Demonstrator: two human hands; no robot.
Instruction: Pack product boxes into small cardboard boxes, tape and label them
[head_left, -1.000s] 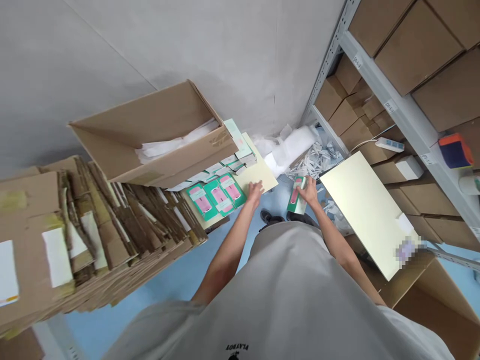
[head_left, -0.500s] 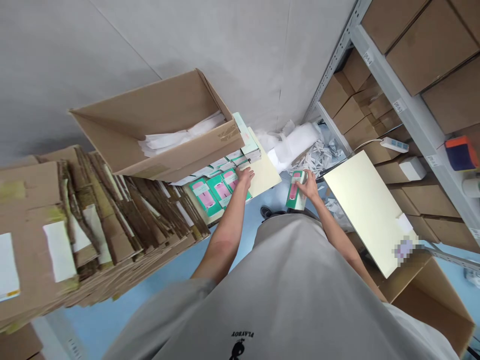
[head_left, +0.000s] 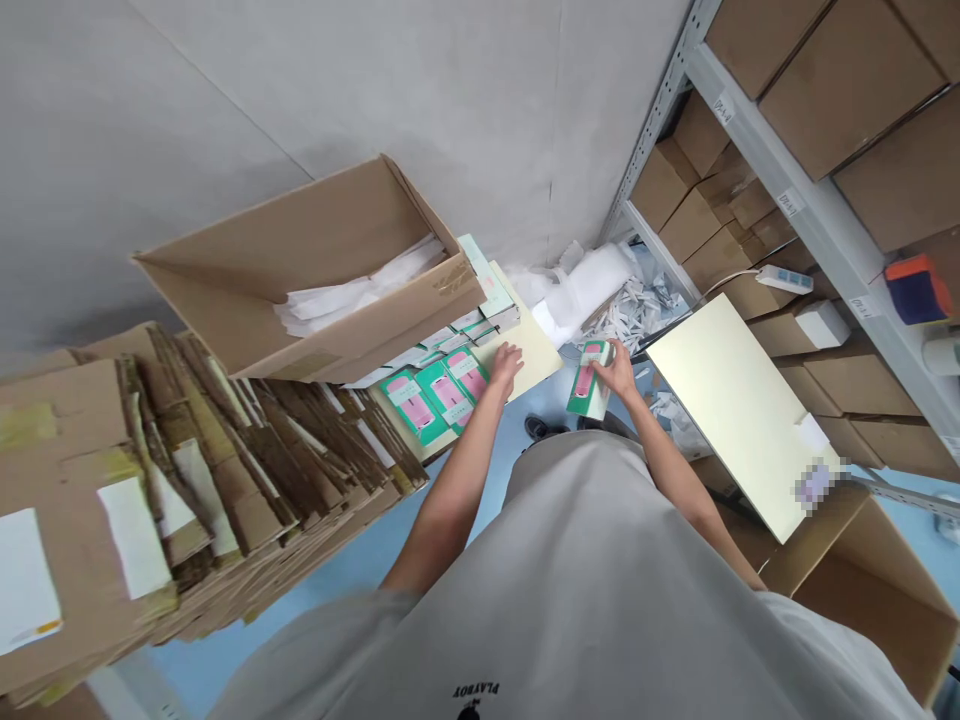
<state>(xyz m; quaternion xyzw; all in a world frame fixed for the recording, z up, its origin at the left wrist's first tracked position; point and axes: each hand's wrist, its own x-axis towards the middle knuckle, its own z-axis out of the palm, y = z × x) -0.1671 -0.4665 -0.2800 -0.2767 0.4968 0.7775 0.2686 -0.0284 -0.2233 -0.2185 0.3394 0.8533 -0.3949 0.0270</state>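
My right hand (head_left: 619,372) grips a small stack of green packs with pink pictures (head_left: 587,380), held upright above the blue floor. My left hand (head_left: 507,362) lies with fingers stretched out on a pale yellow board (head_left: 529,348), right beside a row of the same green packs (head_left: 439,392) laid flat on it. More packs (head_left: 480,320) are stacked under the edge of a big open cardboard box (head_left: 315,270) that holds white wrapping.
A thick pile of flattened cartons (head_left: 150,480) fills the left. A second pale board (head_left: 739,410) leans at the right over an open carton (head_left: 877,590). Metal shelving (head_left: 795,190) with brown boxes rises on the right. White paper scraps (head_left: 622,310) litter the floor.
My left hand reached up to the packs by the box, then drew back a little onto the board. My right hand kept its stack and shifted slightly.
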